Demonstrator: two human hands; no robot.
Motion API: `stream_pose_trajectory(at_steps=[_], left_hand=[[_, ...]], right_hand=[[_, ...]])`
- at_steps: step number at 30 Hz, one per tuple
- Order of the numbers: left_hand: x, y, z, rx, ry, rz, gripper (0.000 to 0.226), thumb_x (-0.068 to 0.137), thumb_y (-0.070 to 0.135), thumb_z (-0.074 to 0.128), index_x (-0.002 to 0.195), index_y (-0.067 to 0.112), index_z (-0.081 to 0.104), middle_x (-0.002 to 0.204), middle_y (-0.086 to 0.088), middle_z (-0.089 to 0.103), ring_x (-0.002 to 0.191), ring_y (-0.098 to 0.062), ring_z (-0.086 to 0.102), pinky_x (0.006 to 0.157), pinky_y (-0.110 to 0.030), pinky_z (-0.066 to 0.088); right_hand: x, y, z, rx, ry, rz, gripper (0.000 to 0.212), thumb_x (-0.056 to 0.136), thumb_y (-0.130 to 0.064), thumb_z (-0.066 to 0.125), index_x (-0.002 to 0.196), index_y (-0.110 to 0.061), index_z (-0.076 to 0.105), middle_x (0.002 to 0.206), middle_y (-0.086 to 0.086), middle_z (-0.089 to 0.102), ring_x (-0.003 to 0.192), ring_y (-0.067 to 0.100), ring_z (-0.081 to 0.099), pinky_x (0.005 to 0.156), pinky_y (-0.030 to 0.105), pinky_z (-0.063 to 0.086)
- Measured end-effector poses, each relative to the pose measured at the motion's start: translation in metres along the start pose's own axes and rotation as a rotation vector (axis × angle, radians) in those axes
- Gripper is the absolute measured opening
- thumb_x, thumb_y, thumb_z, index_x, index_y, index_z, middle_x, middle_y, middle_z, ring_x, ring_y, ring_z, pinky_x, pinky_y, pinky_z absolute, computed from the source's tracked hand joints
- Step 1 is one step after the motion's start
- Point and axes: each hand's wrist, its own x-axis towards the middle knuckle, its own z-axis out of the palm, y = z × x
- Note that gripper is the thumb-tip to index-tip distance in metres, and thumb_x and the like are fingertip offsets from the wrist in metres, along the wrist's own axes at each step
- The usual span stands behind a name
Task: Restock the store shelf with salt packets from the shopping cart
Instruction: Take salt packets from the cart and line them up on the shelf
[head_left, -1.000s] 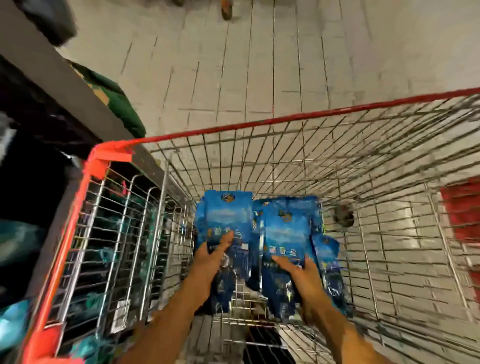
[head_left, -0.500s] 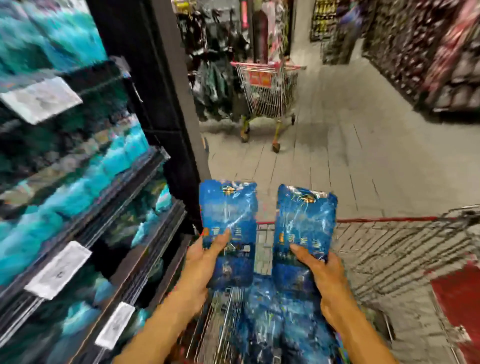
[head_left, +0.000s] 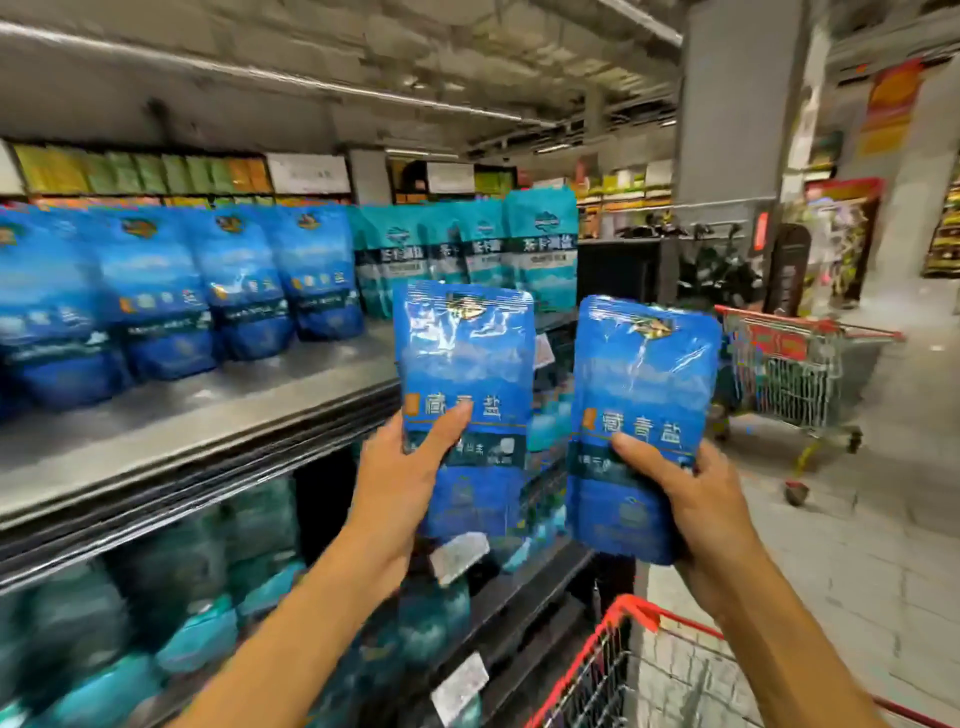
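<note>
A: Holding one salt packet (head_left: 462, 400) in the left hand (head_left: 400, 478), thumb pinching the front. Another packet (head_left: 641, 415) pinched the same way in the right hand (head_left: 696, 499). Both up in the air, just right of the shelf (head_left: 208, 415).

B: Back fingers hidden. Could slip, being so shiny. Could also knock over the blue bags (head_left: 234, 280) standing on the shelf, if pushed in too fast.

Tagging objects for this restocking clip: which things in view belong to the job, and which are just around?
Job:
left hand, holding one blue salt packet
right hand, holding the other packet
top shelf
blue packets in a row
shopping cart

Just around:
teal packets
second cart
pillar
</note>
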Motion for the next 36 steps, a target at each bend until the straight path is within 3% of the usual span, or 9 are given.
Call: stream_pose_trajectory(at_steps=[6, 10, 16, 20, 24, 27, 30, 34, 36], left_hand=[[-0.015, 0.063, -0.075, 0.014, 0.213, 0.082, 0.029, 0.085, 0.038, 0.071, 0.112, 0.028, 0.071, 0.113, 0.0, 0.074, 0.1, -0.024, 0.072, 0.073, -0.037, 0.059], [-0.023, 0.103, -0.128, 0.05, 0.392, 0.114, 0.033, 0.084, 0.038, 0.072, 0.114, 0.023, 0.071, 0.111, -0.002, 0.075, 0.1, -0.026, 0.072, 0.085, -0.048, 0.057], [-0.011, 0.154, -0.201, 0.102, 0.553, 0.132, 0.041, 0.088, 0.032, 0.07, 0.125, 0.015, 0.065, 0.116, -0.003, 0.072, 0.109, -0.023, 0.068, 0.099, -0.046, 0.051], [0.014, 0.163, -0.245, 0.085, 0.618, 0.081, 0.041, 0.09, 0.019, 0.068, 0.127, 0.004, 0.061, 0.121, -0.013, 0.069, 0.113, -0.029, 0.065, 0.096, -0.049, 0.053], [0.054, 0.146, -0.275, 0.025, 0.656, 0.057, 0.037, 0.089, 0.01, 0.07, 0.123, 0.0, 0.059, 0.119, -0.013, 0.068, 0.11, -0.025, 0.065, 0.076, -0.032, 0.057], [0.079, 0.126, -0.292, 0.048, 0.686, 0.053, 0.018, 0.086, 0.008, 0.072, 0.102, 0.005, 0.064, 0.105, -0.012, 0.07, 0.093, -0.022, 0.068, 0.07, -0.028, 0.057], [0.088, 0.111, -0.309, 0.225, 0.703, 0.064, 0.013, 0.082, 0.012, 0.077, 0.089, 0.008, 0.067, 0.093, -0.009, 0.073, 0.09, -0.021, 0.068, 0.079, -0.031, 0.054], [0.077, 0.116, -0.328, 0.798, 0.566, -0.038, 0.019, 0.075, 0.031, 0.084, 0.086, 0.02, 0.073, 0.082, 0.012, 0.076, 0.086, -0.012, 0.07, 0.077, -0.018, 0.054], [0.073, 0.12, -0.333, 1.049, 0.524, -0.146, 0.036, 0.068, 0.045, 0.086, 0.091, 0.02, 0.075, 0.082, 0.005, 0.077, 0.083, -0.014, 0.07, 0.08, -0.027, 0.055]], right_hand=[[0.03, -0.006, 0.092, 0.056, -0.211, 0.012, 0.033, 0.067, -0.025, 0.081, 0.098, -0.015, 0.076, 0.1, 0.005, 0.078, 0.084, 0.019, 0.075, 0.069, 0.033, 0.062], [0.044, -0.007, 0.17, 0.092, -0.39, 0.036, 0.014, 0.084, -0.011, 0.069, 0.096, -0.013, 0.075, 0.098, 0.005, 0.078, 0.082, 0.02, 0.073, 0.072, 0.038, 0.061], [0.065, -0.014, 0.285, 0.171, -0.687, 0.121, 0.03, 0.084, -0.012, 0.071, 0.113, -0.005, 0.071, 0.105, 0.01, 0.076, 0.089, 0.023, 0.072, 0.082, 0.041, 0.059], [0.091, -0.008, 0.358, 0.174, -0.8, 0.214, 0.019, 0.084, -0.005, 0.071, 0.103, -0.007, 0.071, 0.09, 0.006, 0.077, 0.077, 0.02, 0.072, 0.066, 0.033, 0.061], [0.12, 0.011, 0.408, 0.11, -0.843, 0.311, 0.013, 0.081, -0.002, 0.074, 0.094, -0.005, 0.07, 0.082, 0.008, 0.076, 0.068, 0.019, 0.073, 0.06, 0.037, 0.061], [0.139, 0.032, 0.425, 0.062, -0.825, 0.348, 0.027, 0.082, -0.002, 0.075, 0.107, 0.0, 0.067, 0.091, 0.012, 0.077, 0.083, 0.023, 0.075, 0.068, 0.039, 0.062], [0.151, 0.049, 0.427, -0.026, -0.851, 0.376, 0.044, 0.081, -0.004, 0.078, 0.12, 0.004, 0.06, 0.108, 0.016, 0.074, 0.102, 0.029, 0.071, 0.07, 0.035, 0.059], [0.158, 0.049, 0.421, -0.439, -0.955, 0.107, 0.029, 0.068, -0.012, 0.089, 0.09, -0.006, 0.071, 0.073, -0.005, 0.076, 0.072, 0.008, 0.073, 0.055, 0.015, 0.053], [0.161, 0.051, 0.419, -0.586, -0.948, 0.043, 0.048, 0.061, -0.021, 0.094, 0.1, -0.005, 0.072, 0.088, 0.001, 0.078, 0.083, 0.013, 0.074, 0.073, 0.027, 0.061]])
